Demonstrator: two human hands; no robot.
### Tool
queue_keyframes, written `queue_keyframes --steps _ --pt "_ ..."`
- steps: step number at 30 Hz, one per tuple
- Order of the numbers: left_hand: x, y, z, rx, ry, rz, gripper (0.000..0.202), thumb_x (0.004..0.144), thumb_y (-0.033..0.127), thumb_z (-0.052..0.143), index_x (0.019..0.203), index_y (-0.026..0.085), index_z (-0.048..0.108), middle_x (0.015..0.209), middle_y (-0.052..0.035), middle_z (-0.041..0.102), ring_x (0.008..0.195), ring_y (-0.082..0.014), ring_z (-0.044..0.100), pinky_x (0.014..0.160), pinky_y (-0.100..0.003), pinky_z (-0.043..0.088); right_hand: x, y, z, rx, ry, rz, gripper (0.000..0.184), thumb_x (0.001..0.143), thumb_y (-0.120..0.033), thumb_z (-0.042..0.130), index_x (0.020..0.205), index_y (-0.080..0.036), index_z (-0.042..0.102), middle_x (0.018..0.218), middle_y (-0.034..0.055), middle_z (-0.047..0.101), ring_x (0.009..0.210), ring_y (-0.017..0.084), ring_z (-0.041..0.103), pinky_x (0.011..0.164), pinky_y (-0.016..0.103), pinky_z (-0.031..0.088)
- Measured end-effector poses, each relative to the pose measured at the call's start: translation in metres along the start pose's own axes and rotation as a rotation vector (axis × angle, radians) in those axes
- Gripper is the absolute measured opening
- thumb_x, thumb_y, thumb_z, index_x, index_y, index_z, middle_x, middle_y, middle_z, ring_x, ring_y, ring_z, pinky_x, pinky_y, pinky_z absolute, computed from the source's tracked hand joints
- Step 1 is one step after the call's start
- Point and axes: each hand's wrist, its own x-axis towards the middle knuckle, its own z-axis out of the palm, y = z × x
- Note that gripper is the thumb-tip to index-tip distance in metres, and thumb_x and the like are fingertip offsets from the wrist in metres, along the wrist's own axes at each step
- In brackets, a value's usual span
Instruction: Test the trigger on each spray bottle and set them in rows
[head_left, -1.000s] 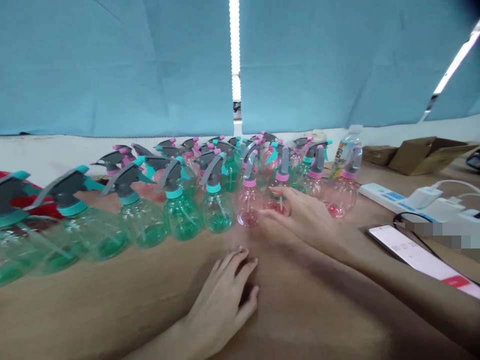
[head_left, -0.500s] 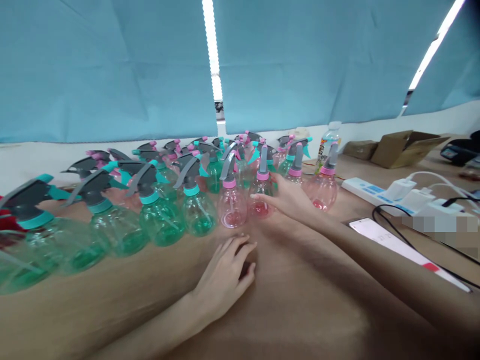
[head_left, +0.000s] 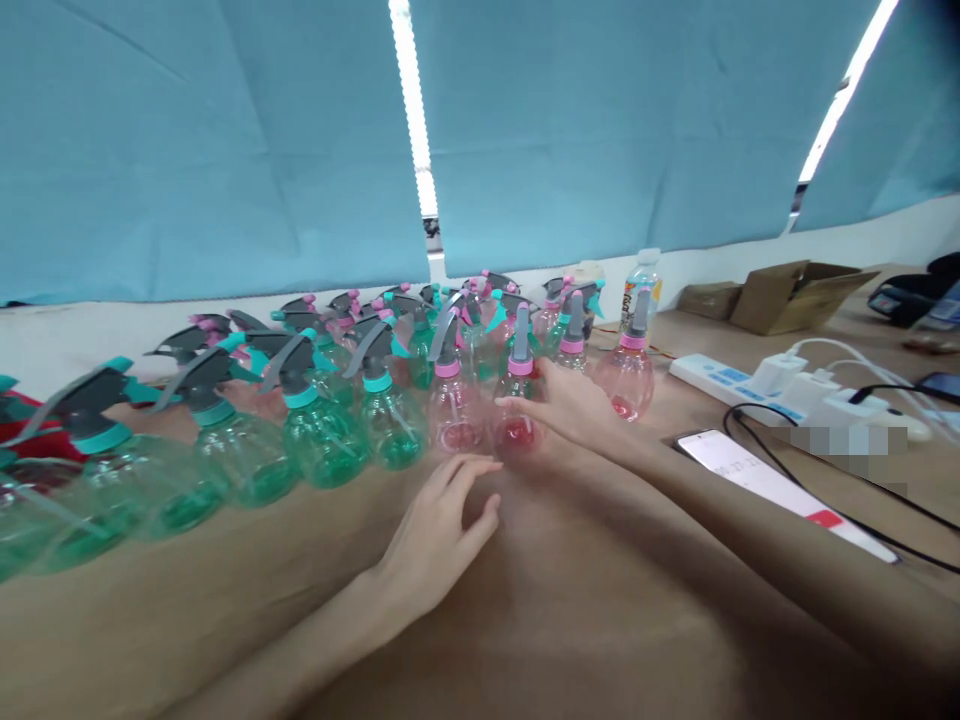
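Many small spray bottles stand in rows on a wooden table (head_left: 600, 620). The front row runs from green bottles (head_left: 324, 430) on the left to pink bottles (head_left: 454, 410) near the middle. My right hand (head_left: 571, 408) wraps around a pink spray bottle (head_left: 517, 415) with a grey trigger and pink collar, which stands in the front row. My left hand (head_left: 439, 535) hovers low over the table just in front of the pink bottles, fingers apart and curved, holding nothing.
A phone (head_left: 780, 488) with a lit screen lies at the right, with a black cable across it. Behind it is a white power strip (head_left: 750, 385) with chargers. A drink bottle (head_left: 639, 285) and cardboard boxes (head_left: 795, 295) stand at the back right. Blue blinds (head_left: 225, 140) hang behind.
My right hand has slid the pink bottle toward me and into the front row. My left hand has lifted and spread its fingers a little. The camera turned slightly right.
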Motion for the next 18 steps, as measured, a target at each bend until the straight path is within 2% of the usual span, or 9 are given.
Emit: queue_keyframes --steps 4,9,13,18 --pt "0.010 0.006 -0.006 -0.187 0.106 -0.113 0.021 0.089 0.026 0.053 0.110 0.020 0.055 0.118 -0.0071 0.062 0.111 -0.0245 0.059 0.100 -0.049 0.044 -0.024 -0.005 -0.014 0.007 -0.040 -0.036 0.044 0.081 -0.064 0.055 0.093 -0.022 0.052 0.091 0.0086 0.069 0.086 0.032 0.066 0.062 0.036 0.044" --pt "0.027 0.012 -0.013 -0.288 0.150 -0.132 0.037 0.088 0.038 0.056 0.118 0.018 0.049 0.128 -0.0125 0.058 0.113 -0.0244 0.060 0.099 -0.048 0.047 -0.055 -0.013 -0.024 0.004 -0.015 -0.133 0.047 0.082 -0.067 0.052 0.093 -0.021 0.054 0.091 0.0077 0.067 0.087 0.030 0.063 0.063 0.037 0.045" --pt "0.035 0.023 -0.018 -0.346 0.124 -0.083 0.052 0.083 0.035 0.062 0.129 0.019 0.044 0.137 -0.0142 0.052 0.120 -0.0271 0.056 0.100 -0.049 0.046 -0.069 -0.020 -0.022 0.025 0.032 -0.322 0.048 0.083 -0.067 0.051 0.090 -0.020 0.057 0.091 0.0074 0.064 0.088 0.027 0.059 0.072 0.039 0.046" --pt "0.036 0.037 -0.026 -0.357 0.094 -0.031 0.055 0.081 0.032 0.065 0.131 0.019 0.044 0.129 -0.0124 0.058 0.114 -0.0277 0.058 0.097 -0.048 0.048 -0.080 -0.033 -0.008 0.146 0.042 -0.449 0.052 0.078 -0.069 0.057 0.094 -0.019 0.058 0.092 0.0073 0.062 0.086 0.025 0.057 0.072 0.039 0.046"
